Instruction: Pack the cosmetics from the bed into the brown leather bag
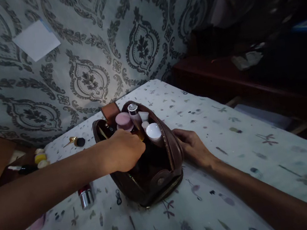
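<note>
A brown leather toiletry bag (177, 153) stands unzipped on the patterned sheet. My left hand (126, 149) reaches into it, fingers curled and pointing down; an amber item (140, 134) shows by the fingertips, but whether they hold it is unclear. Inside, along the far side, are a pink round jar (123, 120), a bottle with a silver cap (133, 112), a small pale tube (144, 116) and a white-lidded container (153, 132). From the right, my right hand (193, 143) grips the bag's outer wall, its fingers partly hidden.
Left of the bag lie a red bottle with a silver cap (86, 198) and a small black-and-gold item (78, 141). Yellow-capped items (40, 157) and a dark tube (27, 169) sit at the far left edge. A patterned wall (88, 78) rises behind.
</note>
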Motion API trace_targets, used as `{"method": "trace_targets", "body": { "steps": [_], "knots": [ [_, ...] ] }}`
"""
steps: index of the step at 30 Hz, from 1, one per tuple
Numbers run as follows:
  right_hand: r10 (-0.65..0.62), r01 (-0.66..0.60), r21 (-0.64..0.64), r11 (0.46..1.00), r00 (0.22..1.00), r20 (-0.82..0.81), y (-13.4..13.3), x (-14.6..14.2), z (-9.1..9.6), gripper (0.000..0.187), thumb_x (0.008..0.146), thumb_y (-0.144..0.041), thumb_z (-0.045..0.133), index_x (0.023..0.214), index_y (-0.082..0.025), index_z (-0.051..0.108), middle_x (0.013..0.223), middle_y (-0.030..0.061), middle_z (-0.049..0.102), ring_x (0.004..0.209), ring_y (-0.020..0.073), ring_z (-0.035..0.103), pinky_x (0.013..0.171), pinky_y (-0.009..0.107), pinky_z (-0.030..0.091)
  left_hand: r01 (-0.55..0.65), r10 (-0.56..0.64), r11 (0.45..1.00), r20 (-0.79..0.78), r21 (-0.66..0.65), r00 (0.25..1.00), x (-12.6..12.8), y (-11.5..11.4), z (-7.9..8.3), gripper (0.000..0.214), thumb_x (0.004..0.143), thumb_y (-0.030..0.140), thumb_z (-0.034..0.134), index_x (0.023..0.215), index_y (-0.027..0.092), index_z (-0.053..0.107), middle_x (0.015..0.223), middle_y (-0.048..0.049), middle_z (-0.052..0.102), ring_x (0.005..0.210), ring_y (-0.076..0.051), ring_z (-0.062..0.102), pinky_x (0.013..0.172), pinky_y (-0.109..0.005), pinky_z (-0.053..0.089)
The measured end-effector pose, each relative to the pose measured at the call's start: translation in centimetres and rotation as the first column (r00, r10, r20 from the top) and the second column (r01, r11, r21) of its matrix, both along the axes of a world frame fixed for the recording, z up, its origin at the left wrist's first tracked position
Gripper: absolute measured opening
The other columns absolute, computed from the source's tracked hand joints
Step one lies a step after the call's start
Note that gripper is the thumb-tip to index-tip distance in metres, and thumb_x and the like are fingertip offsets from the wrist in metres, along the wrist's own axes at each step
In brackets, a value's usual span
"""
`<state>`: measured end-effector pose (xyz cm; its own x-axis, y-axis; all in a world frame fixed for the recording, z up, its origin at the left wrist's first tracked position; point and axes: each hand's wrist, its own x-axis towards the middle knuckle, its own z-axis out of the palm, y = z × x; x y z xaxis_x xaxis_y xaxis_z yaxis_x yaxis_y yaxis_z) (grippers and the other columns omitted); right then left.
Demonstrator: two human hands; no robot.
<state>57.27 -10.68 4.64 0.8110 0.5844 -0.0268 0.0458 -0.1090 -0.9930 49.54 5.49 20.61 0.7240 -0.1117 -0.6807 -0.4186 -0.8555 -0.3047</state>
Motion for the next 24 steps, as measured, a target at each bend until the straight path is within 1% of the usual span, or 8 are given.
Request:
{"method": "trace_targets", "body": {
  "steps": [4,9,13,17,20,24],
  "knots": [
    [0.020,-0.020,-0.020,1.000,1.000,0.012,0.0,0.1,-0.1,0.033,0.080,-0.051,0.059,0.078,-0.018,0.063,0.070,0.0023,0.059,0.071,0.0192,0.056,0.062,0.029,0.048,-0.025,0.025,1.000,0.005,-0.003,1.000,-0.1,-0.2,0.1,0.024,0.082,0.009,0.060,0.099,0.014,0.076,0.095,-0.0143,0.076,0.087,-0.028,0.072,0.058,-0.030,0.044],
    [0.031,-0.030,-0.040,0.999,0.999,0.024,0.0,0.2,-0.4,0.031,0.080,-0.048,0.057,0.082,-0.018,0.064,0.074,0.0036,0.063,0.073,0.0207,0.058,0.063,0.030,0.049,-0.062,0.062,0.998,-0.010,0.010,0.998,-0.1,-0.3,0.3,0.023,0.083,0.013,0.062,0.101,0.014,0.076,0.097,-0.0141,0.076,0.088,-0.028,0.071,0.062,-0.031,0.047],
    [0.041,-0.040,-0.046,0.998,0.999,0.011,0.0,0.2,-0.3,0.031,0.079,-0.048,0.057,0.085,-0.018,0.065,0.076,0.0037,0.064,0.075,0.0212,0.059,0.065,0.030,0.049,-0.077,0.077,0.997,-0.012,-0.017,0.997,0.0,0.0,0.5,0.023,0.085,0.023,0.062,0.100,0.013,0.076,0.095,-0.0134,0.076,0.086,-0.029,0.070,0.065,-0.034,0.050],
    [0.043,-0.043,-0.043,0.998,0.999,0.007,0.0,0.1,-0.3,0.031,0.079,-0.048,0.058,0.085,-0.018,0.065,0.077,0.0037,0.064,0.076,0.0217,0.060,0.067,0.031,0.050,-0.078,0.079,0.995,0.010,-0.053,0.997,-0.1,0.5,0.5,0.024,0.086,0.028,0.062,0.100,0.015,0.075,0.095,-0.0117,0.076,0.085,-0.028,0.070,0.062,-0.033,0.048],
    [0.043,-0.043,-0.036,0.998,0.999,0.009,0.0,0.1,-0.3,0.030,0.079,-0.047,0.059,0.085,-0.018,0.066,0.077,0.0037,0.065,0.076,0.0220,0.061,0.066,0.031,0.050,-0.056,0.060,0.996,0.057,-0.069,0.997,-0.2,0.8,0.5,0.023,0.086,0.024,0.060,0.102,0.015,0.074,0.094,-0.0110,0.075,0.084,-0.026,0.070,0.060,-0.031,0.046],
    [0.027,-0.026,-0.032,0.999,0.999,0.023,0.0,0.1,-0.5,0.029,0.080,-0.045,0.060,0.083,-0.018,0.067,0.074,0.0029,0.064,0.069,0.0187,0.057,0.059,0.027,0.047,-0.025,0.036,0.993,0.096,-0.113,0.995,-0.3,1.0,0.3,0.022,0.083,0.014,0.058,0.097,0.014,0.075,0.086,-0.0102,0.074,0.076,-0.024,0.069,0.056,-0.030,0.042]
  ]
}}
